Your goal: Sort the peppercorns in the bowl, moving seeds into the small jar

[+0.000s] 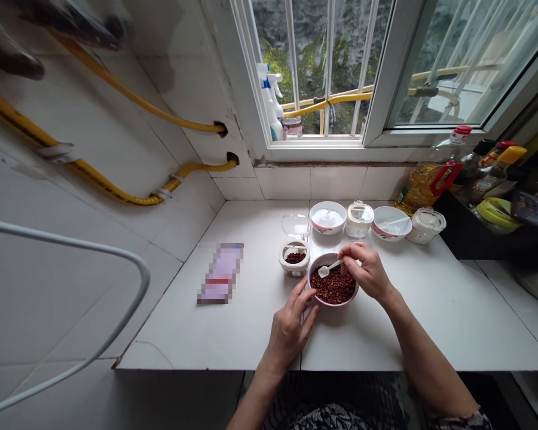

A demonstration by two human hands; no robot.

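My right hand (365,270) is closed on the handle of a small white spoon (325,271). The spoon's head is over a bowl (334,304) filled with dark red peppercorns (334,286). My left hand (291,325) grips the bowl's left side, its fingers at the rim and its thumb lower down. Just behind that hand stands a white seasoning jar (295,270) with its clear lid (296,225) raised. Similar dark red grains lie inside the jar, below a pale bar across its mouth.
Behind the bowl stand a bowl of white powder (328,227), a lidded jar (359,220), another bowl (391,232) and a second lidded jar (428,226). An oil bottle (424,182) is at back right. A blurred purple packet (220,273) lies left on the white counter (170,334).
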